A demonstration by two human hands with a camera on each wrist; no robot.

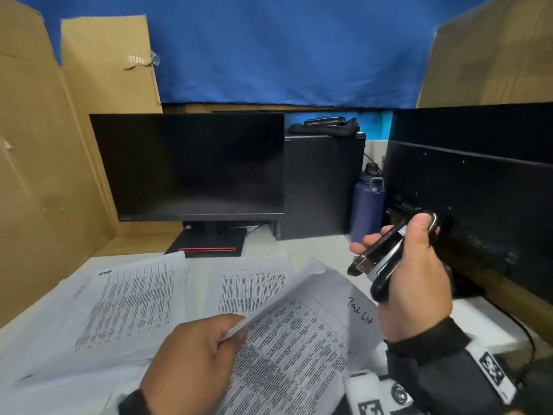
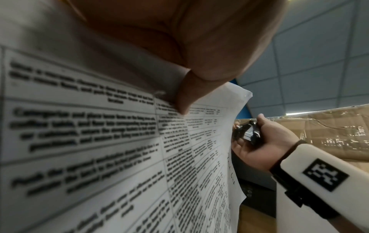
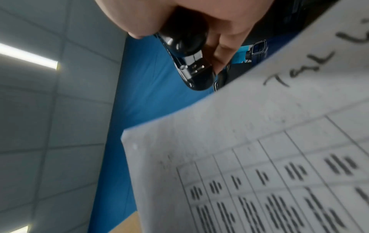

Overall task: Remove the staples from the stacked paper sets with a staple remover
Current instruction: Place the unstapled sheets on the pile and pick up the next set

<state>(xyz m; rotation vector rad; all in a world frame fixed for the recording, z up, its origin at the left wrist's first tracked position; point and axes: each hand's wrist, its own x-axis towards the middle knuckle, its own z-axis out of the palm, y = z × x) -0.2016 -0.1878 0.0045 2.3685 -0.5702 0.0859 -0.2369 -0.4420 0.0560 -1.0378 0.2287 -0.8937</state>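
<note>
Head view: a black and chrome staple remover (image 1: 386, 256) is gripped in the curled right hand (image 1: 416, 277), raised above the desk (image 1: 323, 253); a printed paper set (image 1: 302, 339), table-lined with a handwritten note, is pinched by the left hand (image 1: 191, 363)

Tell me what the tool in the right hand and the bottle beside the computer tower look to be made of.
Tool: glossy black shells, probably plastic, over bright chrome-like metal; highlights glint on both. Bottle: matte dark blue body, likely coated metal, though plastic is possible; its cap and carry loop look like black plastic.
</note>
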